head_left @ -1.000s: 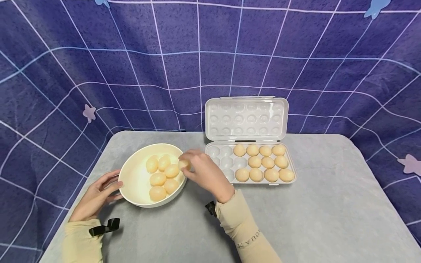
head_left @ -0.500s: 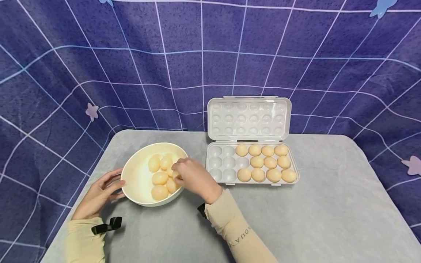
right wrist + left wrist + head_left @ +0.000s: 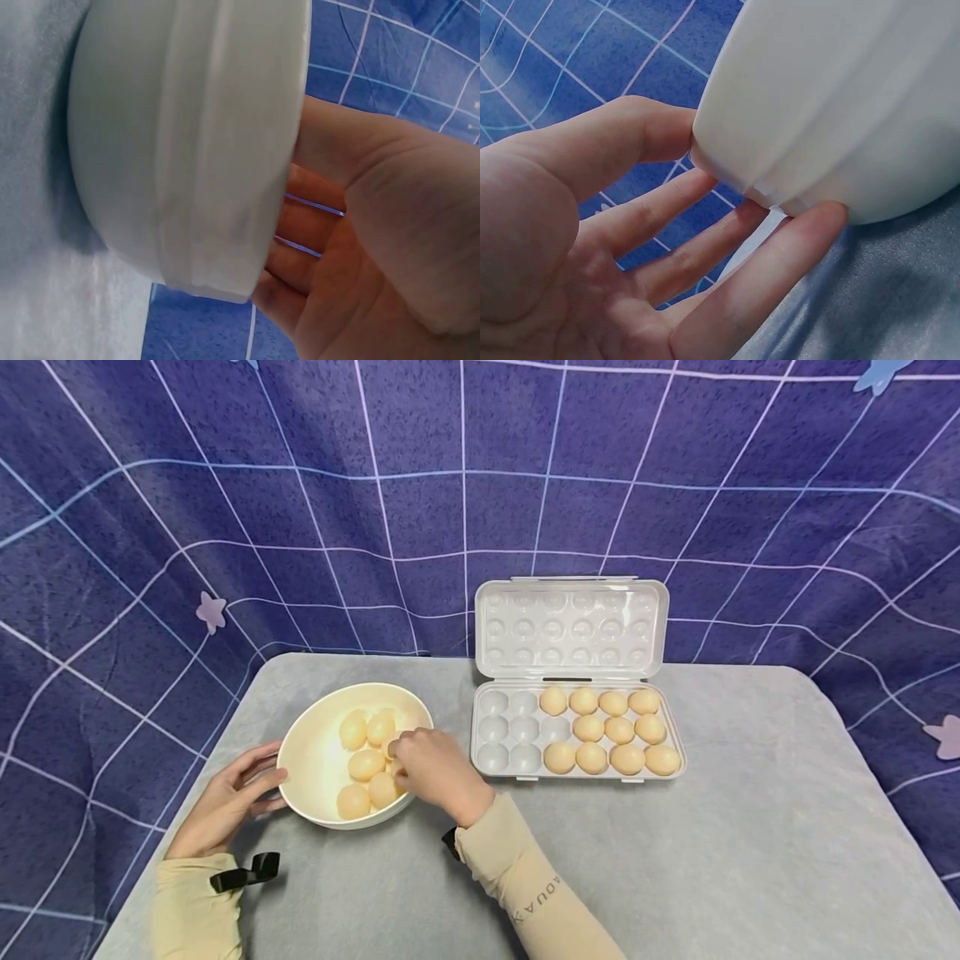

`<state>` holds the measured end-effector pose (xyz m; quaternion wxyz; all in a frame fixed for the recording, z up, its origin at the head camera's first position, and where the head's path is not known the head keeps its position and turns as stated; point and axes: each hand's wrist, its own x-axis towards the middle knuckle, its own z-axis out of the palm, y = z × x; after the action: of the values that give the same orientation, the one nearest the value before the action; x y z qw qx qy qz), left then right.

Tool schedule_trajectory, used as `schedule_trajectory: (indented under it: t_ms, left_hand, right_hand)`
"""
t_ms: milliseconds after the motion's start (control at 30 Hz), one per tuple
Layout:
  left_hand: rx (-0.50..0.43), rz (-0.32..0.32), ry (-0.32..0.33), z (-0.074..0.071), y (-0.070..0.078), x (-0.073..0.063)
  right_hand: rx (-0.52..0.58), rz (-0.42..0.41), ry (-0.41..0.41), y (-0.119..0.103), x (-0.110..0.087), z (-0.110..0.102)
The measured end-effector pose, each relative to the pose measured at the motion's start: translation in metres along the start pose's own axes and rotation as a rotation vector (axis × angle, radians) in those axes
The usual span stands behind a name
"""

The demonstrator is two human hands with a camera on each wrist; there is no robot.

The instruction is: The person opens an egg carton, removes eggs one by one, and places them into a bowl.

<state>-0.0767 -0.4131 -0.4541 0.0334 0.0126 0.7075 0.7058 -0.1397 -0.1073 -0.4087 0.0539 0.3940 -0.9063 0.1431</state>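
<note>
My left hand [image 3: 225,802] grips a cream bowl [image 3: 311,777] at its left side, thumb at the rim and fingers against the outer wall, as the left wrist view shows. Several pale eggs [image 3: 367,764] lie in the bowl. Over its right rim reaches my right hand [image 3: 435,772], fingers curled down around an egg [image 3: 401,782] that is mostly covered. In the right wrist view the bowl wall [image 3: 232,150] hides these fingertips. Right of the bowl stands an open egg carton [image 3: 525,775] with eggs [image 3: 619,731] in its right part and bare cups at its left.
The carton's clear lid [image 3: 572,627] stands upright at the back, near the blue grid-patterned curtain [image 3: 570,460]. Bowl and carton rest on a grey-covered table [image 3: 712,843]. A black strap [image 3: 243,872] sits at the left wrist.
My right hand has carried the egg from above the right rim down into the bowl. The front eggs there have shifted left. The left hand keeps its hold on the bowl.
</note>
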Motion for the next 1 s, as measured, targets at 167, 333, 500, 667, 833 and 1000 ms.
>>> schedule_trajectory:
  t_ms: [167, 333, 500, 667, 833, 1000]
  left_hand:
    - [0.003, 0.003, -0.003, 0.001, 0.001, 0.001]
    - [0.009, 0.008, -0.008, 0.002, 0.002, 0.001]
    - [0.007, 0.011, -0.008, 0.002, 0.003, 0.001]
    - [0.009, 0.012, -0.011, 0.001, 0.002, 0.001]
    - [0.019, 0.013, -0.01, 0.001, 0.002, 0.001]
    - [0.017, 0.009, -0.006, 0.0, 0.002, 0.0]
  right_hand:
    - [-0.014, -0.007, 0.012, 0.0, 0.001, 0.003]
    - [-0.037, -0.012, 0.026, 0.001, 0.002, 0.005]
    - [-0.048, -0.018, 0.024, 0.001, 0.002, 0.005]
    - [-0.02, -0.013, 0.018, 0.001, 0.001, 0.005]
    - [0.029, -0.033, 0.052, 0.002, -0.004, 0.002]
    - [0.079, -0.081, 0.103, 0.007, -0.013, -0.002]
